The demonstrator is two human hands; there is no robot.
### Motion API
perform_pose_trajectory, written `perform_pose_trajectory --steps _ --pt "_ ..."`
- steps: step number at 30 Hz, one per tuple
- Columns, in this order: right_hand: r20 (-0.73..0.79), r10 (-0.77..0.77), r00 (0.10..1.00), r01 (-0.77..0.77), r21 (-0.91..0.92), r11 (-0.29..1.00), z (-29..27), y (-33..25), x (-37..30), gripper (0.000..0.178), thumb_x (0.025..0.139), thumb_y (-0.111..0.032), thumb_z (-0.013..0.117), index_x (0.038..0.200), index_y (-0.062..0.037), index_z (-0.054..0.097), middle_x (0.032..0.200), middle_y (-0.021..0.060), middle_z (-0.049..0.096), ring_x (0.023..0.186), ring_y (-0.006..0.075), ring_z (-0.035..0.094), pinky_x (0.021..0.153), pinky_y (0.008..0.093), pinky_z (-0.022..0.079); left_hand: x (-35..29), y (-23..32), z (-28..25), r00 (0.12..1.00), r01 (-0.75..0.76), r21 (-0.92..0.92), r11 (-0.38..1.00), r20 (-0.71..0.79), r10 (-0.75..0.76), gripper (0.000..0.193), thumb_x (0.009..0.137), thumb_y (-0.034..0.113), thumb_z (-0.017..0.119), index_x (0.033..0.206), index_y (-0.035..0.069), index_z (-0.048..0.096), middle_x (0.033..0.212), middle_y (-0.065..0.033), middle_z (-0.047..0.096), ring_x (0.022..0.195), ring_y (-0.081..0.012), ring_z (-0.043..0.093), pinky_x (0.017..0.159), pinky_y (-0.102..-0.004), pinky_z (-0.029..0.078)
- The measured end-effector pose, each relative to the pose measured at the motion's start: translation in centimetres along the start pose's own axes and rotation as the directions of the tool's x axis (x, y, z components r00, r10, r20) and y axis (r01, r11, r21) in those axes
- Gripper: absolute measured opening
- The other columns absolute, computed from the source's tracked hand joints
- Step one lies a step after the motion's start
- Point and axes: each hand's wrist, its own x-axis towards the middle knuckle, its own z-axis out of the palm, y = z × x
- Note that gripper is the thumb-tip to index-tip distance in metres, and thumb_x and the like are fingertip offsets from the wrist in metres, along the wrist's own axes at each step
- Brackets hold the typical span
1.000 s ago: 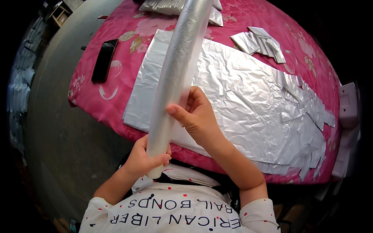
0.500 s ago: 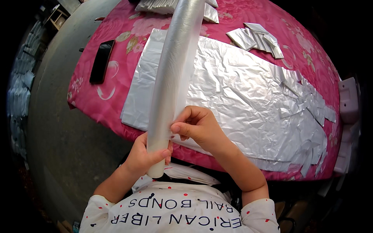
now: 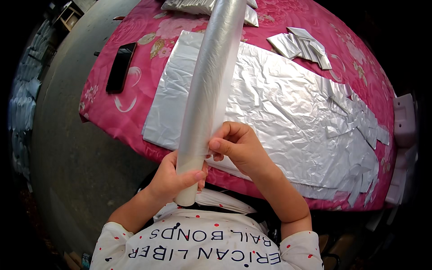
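A long roll of clear plastic film [image 3: 204, 90] stands tilted in front of me, its far end running out over the table. Around its near end my left hand [image 3: 182, 175] is wrapped, thumb across the front. My right hand [image 3: 231, 146] pinches the loose edge of the film at the roll's right side, thumb against the bent fingers. Beneath and beyond lies a wide stack of silvery plastic sheets [image 3: 279, 112], smooth at the left and crinkled, with cut strips at the right end.
A pink flowered cloth [image 3: 99, 108] covers the table. On it are a black phone [image 3: 121, 67] at the left, folded silvery packets [image 3: 301, 47] at the far right and a pile of folded sheets [image 3: 186, 5] at the back. A pale plastic chair [image 3: 405, 117] stands beyond the right edge.
Both hands and the roll have shifted slightly to the right in the picture. The grip of each hand looks the same.
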Motion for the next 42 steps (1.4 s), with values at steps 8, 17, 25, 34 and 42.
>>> perform_pose_trajectory --steps 8,17,25,34,42 --pt "-0.027 0.011 1.000 -0.013 -0.054 0.998 -0.2 0.4 -0.7 0.014 0.083 -0.012 0.068 0.082 -0.0006 0.059 0.076 0.0065 0.063 0.067 0.0091 0.057 0.061 0.0215 0.047 0.1 -0.1 0.1 1.000 -0.007 0.014 1.000 -0.006 0.007 0.037 0.077 0.016 0.070 0.106 0.001 0.053 0.082 -0.0063 0.058 0.066 -0.0123 0.057 0.060 -0.0275 0.049" --pt "0.045 -0.026 0.999 0.027 -0.020 0.999 -0.3 1.1 -1.1 0.010 0.085 -0.005 0.063 0.087 0.0013 0.056 0.081 0.0096 0.064 0.075 0.0151 0.064 0.070 0.0269 0.053 0.4 0.0 0.0 0.999 0.030 0.012 0.999 -0.014 -0.030 0.033 0.076 0.015 0.069 0.102 0.001 0.054 0.080 -0.0060 0.059 0.066 -0.0132 0.059 0.058 -0.0280 0.050" --pt "0.116 0.021 0.993 0.006 -0.233 0.972 0.6 1.7 -1.1 0.047 0.083 -0.022 0.067 0.122 -0.0014 0.050 0.124 0.0094 0.053 0.112 0.0167 0.049 0.086 0.0271 0.040 0.4 1.1 -0.3 0.769 0.189 0.066 0.980 0.610 -0.190 0.028 0.071 0.021 0.070 0.087 0.002 0.058 0.074 -0.0042 0.059 0.065 -0.0129 0.058 0.060 -0.0252 0.047" --pt "-0.151 -0.320 0.935 0.328 0.033 0.944 -3.0 -1.9 -2.4 0.062 0.089 -0.049 0.036 0.126 0.0002 0.044 0.120 0.0120 0.054 0.112 0.0198 0.049 0.094 0.0324 0.036 0.3 0.5 -0.4 0.968 0.008 0.268 0.963 0.239 -0.074 0.018 0.071 0.009 0.065 0.087 0.002 0.058 0.077 -0.0042 0.061 0.066 -0.0117 0.059 0.063 -0.0256 0.047" --pt "-0.178 -0.366 0.913 0.322 -0.234 0.917 0.5 -1.6 -0.8 0.085 0.076 -0.044 0.071 0.136 -0.0009 0.029 0.128 0.0128 0.045 0.115 0.0192 0.046 0.094 0.0326 0.038 1.2 0.0 0.2 0.993 0.077 0.499 0.863 -0.118 -0.020 0.031 0.073 0.009 0.068 0.099 0.000 0.055 0.084 -0.0036 0.060 0.077 -0.0094 0.056 0.069 -0.0272 0.046"
